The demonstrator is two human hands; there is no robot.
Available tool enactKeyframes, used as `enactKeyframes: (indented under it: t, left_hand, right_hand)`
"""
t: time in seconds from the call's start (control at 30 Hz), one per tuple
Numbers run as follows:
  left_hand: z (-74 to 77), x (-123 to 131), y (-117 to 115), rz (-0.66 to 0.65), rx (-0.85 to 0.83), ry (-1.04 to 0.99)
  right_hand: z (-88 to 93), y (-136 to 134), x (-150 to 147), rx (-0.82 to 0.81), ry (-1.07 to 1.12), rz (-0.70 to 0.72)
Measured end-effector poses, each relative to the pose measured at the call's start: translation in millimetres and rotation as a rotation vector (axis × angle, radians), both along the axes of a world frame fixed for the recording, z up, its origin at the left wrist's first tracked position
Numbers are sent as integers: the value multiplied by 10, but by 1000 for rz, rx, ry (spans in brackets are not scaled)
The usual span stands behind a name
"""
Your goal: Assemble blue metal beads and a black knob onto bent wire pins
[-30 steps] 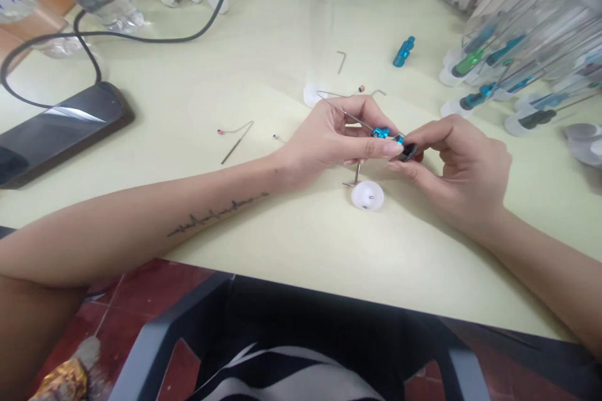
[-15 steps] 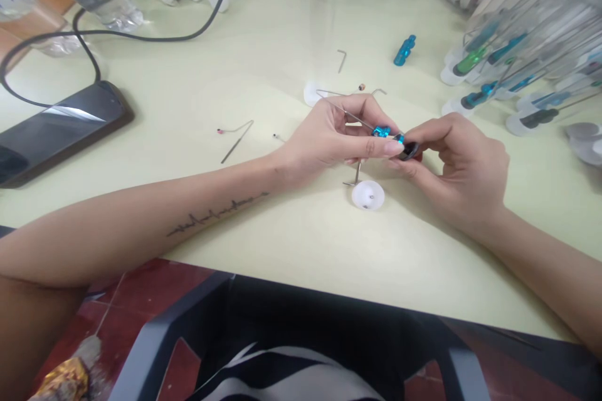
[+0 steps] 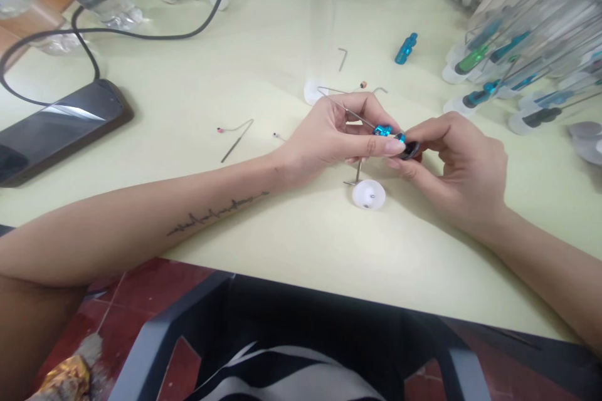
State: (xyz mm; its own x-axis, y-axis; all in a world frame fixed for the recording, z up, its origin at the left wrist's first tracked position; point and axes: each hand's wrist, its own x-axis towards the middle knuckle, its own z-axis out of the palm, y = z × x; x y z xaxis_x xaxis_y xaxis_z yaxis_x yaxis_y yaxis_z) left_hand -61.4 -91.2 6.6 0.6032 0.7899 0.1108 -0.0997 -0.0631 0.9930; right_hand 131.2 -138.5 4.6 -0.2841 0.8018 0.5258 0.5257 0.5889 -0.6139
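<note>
Between thumb and fingers, my left hand [image 3: 348,135] grips a shiny blue metal fitting [image 3: 382,130] with a thin bent metal rod [image 3: 345,108] running from it. My right hand [image 3: 458,163] pinches a dark round piece [image 3: 411,150] at the fitting's right end, and the fingertips of both hands almost meet there. How the two pieces join is hidden by my fingers. Just below my left hand is the end of a hex key [image 3: 358,173]. A small white cup [image 3: 369,195] holding tiny metal bits sits beside it.
Another blue fitting [image 3: 406,48] and a small hex key [image 3: 343,59] lie farther back. A bent rod [image 3: 237,140] rests left of my hands. Several clear tubes with coloured fittings [image 3: 473,59] crowd the right. A phone [image 3: 61,131] with a black cable [image 3: 155,38] occupies the left.
Both hands keep nearly the same hold and position. The whole view has shifted only slightly.
</note>
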Motion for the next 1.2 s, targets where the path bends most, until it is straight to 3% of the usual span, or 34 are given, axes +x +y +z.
enactKeyframes:
  t: [0.4, 0.7, 0.97, 1.2]
  left_hand:
    - [13, -3, -4, -9, -2, -7]
    - [0, 12, -10, 24, 35, 14]
    - [18, -4, -1, -25, -18, -12]
    - [19, 5, -20, -12, -3, -5]
  right_hand:
    - [72, -30, 7, -95, -87, 16]
    - [-29, 2, 15, 4, -1, 13]
    - [-2, -8, 4, 30, 8, -12]
    - [66, -29, 7, -67, -103, 30]
